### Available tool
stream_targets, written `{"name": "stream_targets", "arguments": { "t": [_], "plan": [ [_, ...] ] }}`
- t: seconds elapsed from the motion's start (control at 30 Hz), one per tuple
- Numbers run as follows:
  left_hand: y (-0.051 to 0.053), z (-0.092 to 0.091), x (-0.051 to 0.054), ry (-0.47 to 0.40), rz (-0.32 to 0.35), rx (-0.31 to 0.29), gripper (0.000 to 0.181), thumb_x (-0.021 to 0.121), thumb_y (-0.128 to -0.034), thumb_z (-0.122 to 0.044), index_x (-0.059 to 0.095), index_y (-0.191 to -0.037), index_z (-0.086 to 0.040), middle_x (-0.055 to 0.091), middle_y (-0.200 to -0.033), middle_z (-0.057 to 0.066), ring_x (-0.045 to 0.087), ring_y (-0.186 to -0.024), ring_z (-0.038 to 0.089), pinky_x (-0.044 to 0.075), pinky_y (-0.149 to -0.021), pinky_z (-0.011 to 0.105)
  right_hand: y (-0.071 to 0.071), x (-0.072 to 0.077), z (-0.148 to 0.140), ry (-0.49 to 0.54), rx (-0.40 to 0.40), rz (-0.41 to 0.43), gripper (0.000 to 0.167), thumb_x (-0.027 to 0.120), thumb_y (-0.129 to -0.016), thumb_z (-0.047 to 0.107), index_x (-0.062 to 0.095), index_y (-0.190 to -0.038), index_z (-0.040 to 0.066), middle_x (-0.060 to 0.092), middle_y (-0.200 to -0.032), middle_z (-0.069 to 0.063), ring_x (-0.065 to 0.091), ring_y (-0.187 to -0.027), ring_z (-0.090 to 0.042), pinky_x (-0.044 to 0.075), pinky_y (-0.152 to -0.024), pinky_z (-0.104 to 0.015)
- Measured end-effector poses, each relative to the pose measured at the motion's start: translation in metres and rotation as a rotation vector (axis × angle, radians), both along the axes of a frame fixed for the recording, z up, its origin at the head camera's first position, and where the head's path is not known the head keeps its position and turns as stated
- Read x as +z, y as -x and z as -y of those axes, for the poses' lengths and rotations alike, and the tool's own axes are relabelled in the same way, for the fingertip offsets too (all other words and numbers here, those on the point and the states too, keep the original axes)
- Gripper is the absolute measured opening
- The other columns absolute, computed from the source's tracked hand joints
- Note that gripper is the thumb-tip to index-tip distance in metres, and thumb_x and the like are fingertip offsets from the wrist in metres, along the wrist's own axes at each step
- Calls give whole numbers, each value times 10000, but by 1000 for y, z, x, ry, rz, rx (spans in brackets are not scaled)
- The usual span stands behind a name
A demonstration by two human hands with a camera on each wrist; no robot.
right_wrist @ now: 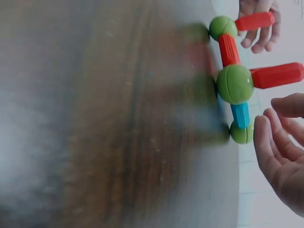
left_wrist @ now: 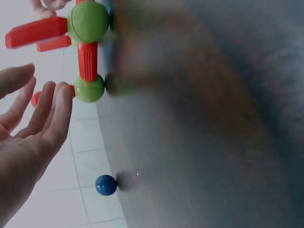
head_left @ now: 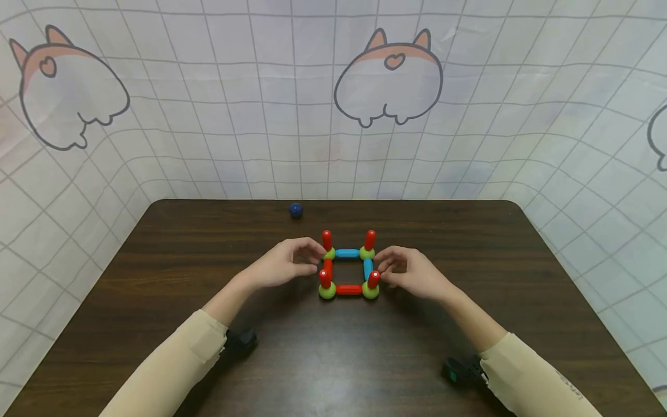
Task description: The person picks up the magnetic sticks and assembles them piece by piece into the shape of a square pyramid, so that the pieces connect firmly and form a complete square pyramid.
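Note:
A square frame of building pieces lies on the table in the head view. Green balls point(head_left: 327, 290) form its corners, joined by red rods point(head_left: 349, 289) along the front and left and blue rods point(head_left: 347, 253) along the back and right. From each ball a red rod point(head_left: 370, 239) stands upright. My left hand point(head_left: 286, 263) is at the frame's left side, fingertips close to the far left ball, fingers loosely bent. On the right side my right hand point(head_left: 414, 273) has its relaxed fingers beside the blue rod point(right_wrist: 240, 115). Neither hand grips a piece; whether fingertips touch is unclear.
A dark blue ball point(head_left: 296, 210) sits near the back edge of the dark wooden table point(head_left: 333, 359), left of the frame. Behind the table hangs a white gridded cloth point(head_left: 271, 116) with animal drawings. Black wrist devices point(head_left: 461, 370) are by both sleeves.

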State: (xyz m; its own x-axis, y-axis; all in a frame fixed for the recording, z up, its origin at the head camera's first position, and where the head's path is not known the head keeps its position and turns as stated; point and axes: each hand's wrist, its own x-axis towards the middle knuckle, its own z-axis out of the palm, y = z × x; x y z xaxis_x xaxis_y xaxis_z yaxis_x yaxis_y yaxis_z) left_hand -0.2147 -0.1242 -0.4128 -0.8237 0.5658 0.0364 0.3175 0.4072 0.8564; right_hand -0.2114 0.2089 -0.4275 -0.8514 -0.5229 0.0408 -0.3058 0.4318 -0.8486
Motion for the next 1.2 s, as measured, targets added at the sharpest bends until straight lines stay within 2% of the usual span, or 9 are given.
{"name": "stream_targets", "arguments": {
  "t": [0.1,0.2,0.37,0.53,0.7,0.83,1.2],
  "plan": [
    [-9,1,0,-15,35,-46,337,722,-960,-53,621,-1276,7,657,-1238,107,625,-1133,245,533,-968,383,-8,2,0,-11,16,-40,273,702,-949,22,676,-1219,49,687,-1001,-28,647,-936,-228,562,-778,-370],
    [-16,1,-1,-15,51,-47,339,743,-955,-87,626,-1264,-10,668,-1201,51,631,-1114,223,540,-951,354,-15,4,2,-11,33,-51,281,699,-954,26,673,-1234,47,693,-1030,-12,647,-964,-217,551,-794,-360],
    [-23,-2,-4,8,32,-37,301,756,-952,-110,647,-1231,-81,685,-1153,-11,634,-1089,198,544,-940,358,-21,2,5,-1,38,-49,310,721,-947,39,662,-1251,38,694,-1059,-16,656,-967,-209,560,-808,-329],
    [-28,-5,-7,53,-23,-30,231,750,-968,-190,672,-1185,-169,688,-1117,-66,627,-1084,156,529,-945,386,-24,1,8,11,33,-38,312,757,-932,55,670,-1232,43,686,-1062,-27,660,-962,-212,582,-791,-323],
    [-30,-8,-10,53,-101,-37,165,743,-974,-192,695,-1132,-187,698,-1080,-85,634,-1065,121,515,-976,408,-26,-2,10,-7,29,-37,254,755,-943,79,694,-1189,74,695,-1029,-11,652,-970,-213,582,-796,-320],
    [-31,-9,-9,47,-127,-33,143,746,-970,-169,704,-1106,-170,701,-1041,-85,639,-1030,114,531,-953,382,-25,-3,11,-9,31,-33,220,750,-954,103,706,-1169,91,699,-1015,-1,645,-975,-213,577,-827,-328],
    [-27,-15,-7,92,-186,-16,179,746,-972,-193,708,-1131,-121,705,-1013,-73,649,-986,110,543,-909,340,-22,-3,18,-65,0,-81,218,757,-962,207,724,-1160,122,700,-982,29,649,-892,-183,556,-670,-320]
  ]
}}
